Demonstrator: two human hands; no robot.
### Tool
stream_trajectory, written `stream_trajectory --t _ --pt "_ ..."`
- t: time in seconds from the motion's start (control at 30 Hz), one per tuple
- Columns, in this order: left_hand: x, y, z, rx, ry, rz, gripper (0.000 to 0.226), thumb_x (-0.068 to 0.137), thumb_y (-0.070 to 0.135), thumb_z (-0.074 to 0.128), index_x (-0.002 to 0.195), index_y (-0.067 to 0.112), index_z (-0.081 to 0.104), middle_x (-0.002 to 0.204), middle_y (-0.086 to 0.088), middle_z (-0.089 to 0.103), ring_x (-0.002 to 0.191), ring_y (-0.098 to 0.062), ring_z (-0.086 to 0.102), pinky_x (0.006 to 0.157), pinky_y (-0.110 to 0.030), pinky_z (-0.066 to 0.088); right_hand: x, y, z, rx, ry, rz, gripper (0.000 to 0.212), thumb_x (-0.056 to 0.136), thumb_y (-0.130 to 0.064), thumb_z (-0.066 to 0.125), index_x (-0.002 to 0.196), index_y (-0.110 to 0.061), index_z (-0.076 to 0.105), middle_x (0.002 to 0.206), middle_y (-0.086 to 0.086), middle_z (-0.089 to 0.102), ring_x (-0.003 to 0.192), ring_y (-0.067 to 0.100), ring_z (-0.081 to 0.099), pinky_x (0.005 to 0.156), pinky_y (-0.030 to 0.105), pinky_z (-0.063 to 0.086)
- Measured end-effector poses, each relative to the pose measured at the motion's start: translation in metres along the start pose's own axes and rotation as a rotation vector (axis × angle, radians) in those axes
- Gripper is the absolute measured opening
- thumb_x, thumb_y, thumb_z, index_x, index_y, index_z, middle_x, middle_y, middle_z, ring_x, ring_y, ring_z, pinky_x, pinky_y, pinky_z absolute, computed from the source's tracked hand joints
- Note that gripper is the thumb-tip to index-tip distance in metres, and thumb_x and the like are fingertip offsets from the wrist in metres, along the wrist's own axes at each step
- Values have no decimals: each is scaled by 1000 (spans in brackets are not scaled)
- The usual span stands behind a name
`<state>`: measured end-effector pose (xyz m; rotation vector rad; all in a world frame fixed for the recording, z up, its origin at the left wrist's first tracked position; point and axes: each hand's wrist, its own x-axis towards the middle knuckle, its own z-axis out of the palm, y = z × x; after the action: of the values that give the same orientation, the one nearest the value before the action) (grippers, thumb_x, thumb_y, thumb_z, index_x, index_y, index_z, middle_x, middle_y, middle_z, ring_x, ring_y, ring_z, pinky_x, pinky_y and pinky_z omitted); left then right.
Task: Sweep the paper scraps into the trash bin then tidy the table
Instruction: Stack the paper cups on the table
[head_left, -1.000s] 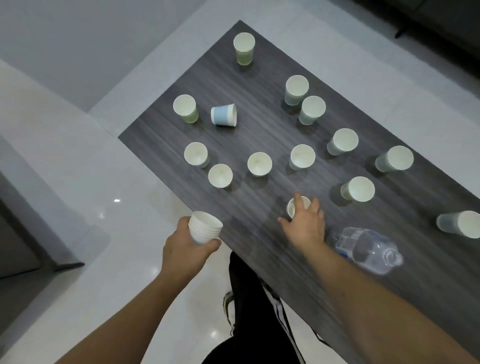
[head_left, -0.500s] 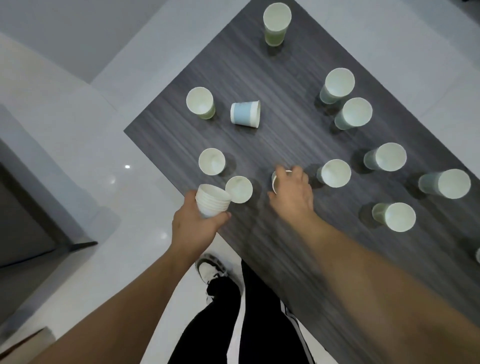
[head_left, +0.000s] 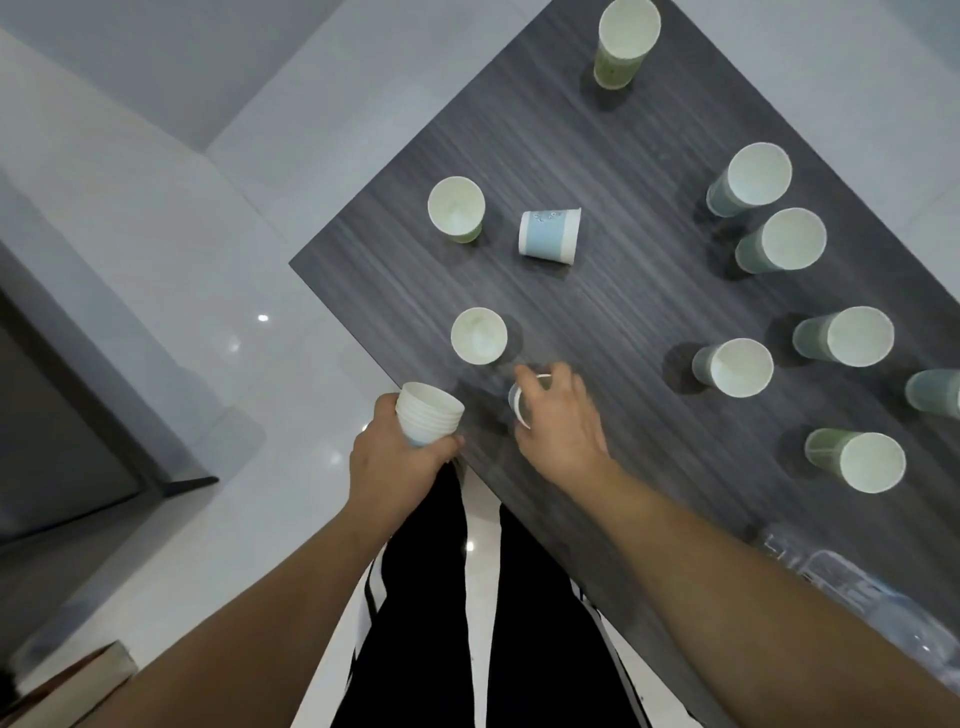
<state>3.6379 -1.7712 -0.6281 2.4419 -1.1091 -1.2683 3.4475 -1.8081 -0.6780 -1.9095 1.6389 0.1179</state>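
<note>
9 loose cups (head_left: 743, 367) around right hand (head_left: 558, 423) gripping cup (head_left: 522, 408), left hand (head_left: 392, 457) clutching stack (head_left: 428, 413).

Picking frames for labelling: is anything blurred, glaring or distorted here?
Head view: the right hand is motion-smeared over its white paper cup; ceiling-light glints dot the glossy white floor; wide-angle lens tilts the outer cups; the clear plastic bottle looks hazy.

Both forearms are bare, with no sleeves visible. Black trousers (head_left: 524, 623) are worn, each leg carrying a white side stripe (head_left: 370, 597).
</note>
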Motion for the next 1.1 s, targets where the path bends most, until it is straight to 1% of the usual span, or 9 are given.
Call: stream_trajectory --t 0.1,0.17,0.33,0.47,0.63,0.7,0.83,1.0,1.1 --pt "14 -2 -16 -7 -9 -5 60 57 52 76 105 36 44 90 19 58 86 -10 57 67 -30 43 8 -18 -10 231 418 -58 57 72 -28 73 125 -14 57 116 12 50 95 32 54 77 37 48" --pt "25 0 -27 -19 -17 -4 60 55 53 74 104 35 44 89 18 59 85 -6 57 65 -29 42 18 -34 -14 224 556 -140 55 73 -30 71 123 -13 58 116 11 48 94 29 52 78 35 44" --pt "54 -1 -52 -38 -34 15 60 56 53 76 105 36 45 90 18 59 87 -8 57 73 -34 47 52 -68 -10 -92 171 -13 62 78 -26 73 134 -21 50 125 15 49 105 35 51 87 45 48" --pt "79 -2 -73 -27 -49 39 61 56 54 75 105 36 45 91 17 59 88 -14 58 75 -36 49 70 -78 -12 3 42 123 59 81 -29 73 134 -21 48 128 15 45 111 35 50 83 41 49" --pt "107 1 -96 -47 -71 56 59 61 47 81 105 37 43 90 19 58 82 2 53 62 -22 40 116 -110 -51 235 662 92 52 77 -31 75 121 -11 56 118 17 53 96 32 56 73 35 48" --pt "118 8 -103 -46 -85 65 59 60 47 81 106 37 44 90 19 58 81 5 51 60 -19 37 147 -114 -64 151 591 124 53 82 -30 74 128 -12 53 123 20 51 102 33 54 81 40 49" --pt "140 22 -119 -7 -102 126 62 55 48 78 103 48 40 89 23 58 82 6 53 61 -19 38 189 -103 -58 62 149 237 62 88 -26 72 142 -18 42 135 19 42 120 35 46 100 42 43" --pt "167 34 -132 144 -87 261 61 53 37 77 107 38 50 91 15 60 84 -14 57 60 -25 39 180 -114 -65 683 255 388 67 67 -32 77 130 -28 54 119 -1 55 105 18 53 89 31 45" --pt "176 47 -129 198 -100 311 61 55 38 81 109 31 55 94 11 62 86 -20 60 61 -27 40 161 -127 -79 1035 118 367 65 56 -33 76 119 -31 60 104 -5 62 98 19 61 87 41 53"
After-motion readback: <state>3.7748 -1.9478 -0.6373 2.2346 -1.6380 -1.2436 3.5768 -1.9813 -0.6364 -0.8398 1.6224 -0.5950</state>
